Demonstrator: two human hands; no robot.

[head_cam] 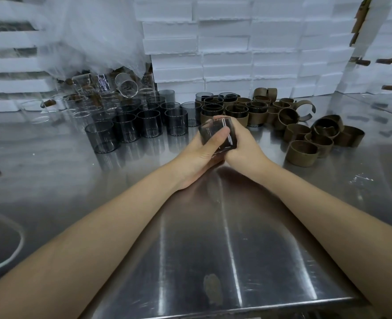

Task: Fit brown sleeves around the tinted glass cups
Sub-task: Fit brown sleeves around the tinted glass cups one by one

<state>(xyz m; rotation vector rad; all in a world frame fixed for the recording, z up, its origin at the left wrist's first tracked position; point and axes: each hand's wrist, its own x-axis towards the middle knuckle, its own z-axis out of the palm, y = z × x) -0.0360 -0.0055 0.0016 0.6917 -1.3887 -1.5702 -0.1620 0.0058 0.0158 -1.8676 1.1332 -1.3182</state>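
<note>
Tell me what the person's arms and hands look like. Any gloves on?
No gloves. The left hand and right hand are bare, with no rings or watch showing. The left forearm and right forearm are bare too; no clothing sleeve is in view.

Steel table point(52, 162), stacked white foam boxes point(227, 42) behind; clear glasses point(126, 85), translucent plastic sheet point(86, 38)

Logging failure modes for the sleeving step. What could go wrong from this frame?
1. The left hand and right hand grip one tinted cup in the air over the steel table; a slip could chip it.
2. Bare tinted cups stand packed close just left of the hands; a stray forearm might topple several.
3. A clear glass lies tipped on others at the back and may roll.
</note>
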